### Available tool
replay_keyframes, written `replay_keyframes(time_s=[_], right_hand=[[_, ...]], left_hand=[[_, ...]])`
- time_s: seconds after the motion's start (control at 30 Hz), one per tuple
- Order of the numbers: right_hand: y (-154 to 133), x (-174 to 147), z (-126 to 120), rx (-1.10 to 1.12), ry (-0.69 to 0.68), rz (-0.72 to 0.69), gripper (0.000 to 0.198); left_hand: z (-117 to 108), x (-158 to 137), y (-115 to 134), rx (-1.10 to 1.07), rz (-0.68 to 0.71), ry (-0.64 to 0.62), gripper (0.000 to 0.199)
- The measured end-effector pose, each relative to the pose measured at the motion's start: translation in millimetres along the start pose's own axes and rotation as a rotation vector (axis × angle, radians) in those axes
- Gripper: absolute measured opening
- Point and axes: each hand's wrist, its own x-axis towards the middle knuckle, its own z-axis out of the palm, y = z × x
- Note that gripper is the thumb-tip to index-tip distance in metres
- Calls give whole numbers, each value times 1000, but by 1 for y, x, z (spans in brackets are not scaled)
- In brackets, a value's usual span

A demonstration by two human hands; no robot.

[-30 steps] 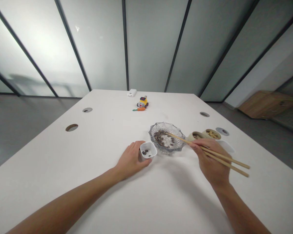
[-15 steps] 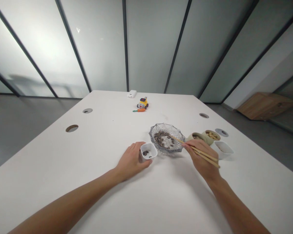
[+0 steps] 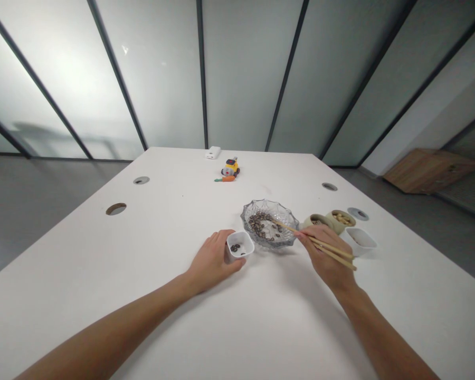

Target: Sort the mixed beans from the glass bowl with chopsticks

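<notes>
My left hand (image 3: 214, 259) is wrapped around a small white square cup (image 3: 248, 247) on the table, with a few dark beans (image 3: 235, 247) in it. Just beyond it on the right sits a scalloped clear glass bowl (image 3: 290, 217), holding many brown-black beans (image 3: 257, 224), mostly along its left side. Between the fingers of my right hand (image 3: 326, 258) is a pair of wooden chopsticks (image 3: 332, 252). Their tips reach over the bowl's rim to the beans inside; whether a bean is pinched I cannot tell.
Right of the bowl stand two pale green cups (image 3: 342, 218), one with light-coloured pieces, and a white plastic container (image 3: 361, 241). Farther back on the white table (image 3: 174, 227) are a yellow toy truck (image 3: 231, 167), a toy carrot (image 3: 225, 179) and a white box (image 3: 213, 152). Round holes pierce the tabletop.
Almost nothing differs. The whole view has shifted very slightly; both hands, the cup and the chopsticks keep their places.
</notes>
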Motion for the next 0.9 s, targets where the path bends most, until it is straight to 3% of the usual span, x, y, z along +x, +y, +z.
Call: replay_keyframes(time_s=[0.17,0.53,0.9], right_hand=[[-1,1,0,16,24,-43,15],[3,-1,1,5,-15,21,20],[5,-1,4,43,68,58,17]], left_hand=[[0,0,-1,7,-2,-13,46],[0,0,-1,8,-3,-18,47],[2,-1,-4,14,4,-10,47]])
